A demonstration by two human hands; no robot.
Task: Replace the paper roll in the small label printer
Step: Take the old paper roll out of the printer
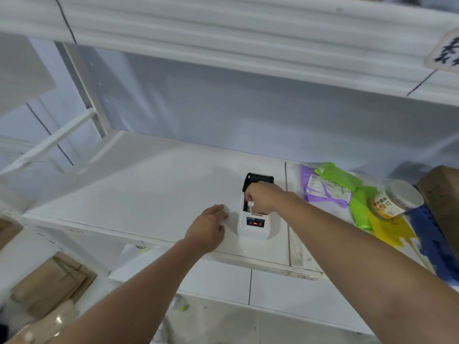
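A small white label printer [253, 228] stands on the white shelf [139, 194], its black lid [258, 179] flipped open toward the back. A red light glows on its front panel. My right hand [263, 197] reaches into the open paper bay, fingers closed on a white paper roll [250, 206] of which only a small part shows. My left hand [211, 225] rests flat on the shelf just left of the printer, fingers apart, holding nothing.
Right of the printer lie purple and green plastic packets [330, 187], a clear jar [395, 202] on its side, yellow and blue items and a brown cardboard box [442, 194]. An upper shelf [248, 38] overhangs. Cardboard [49, 286] sits below left.
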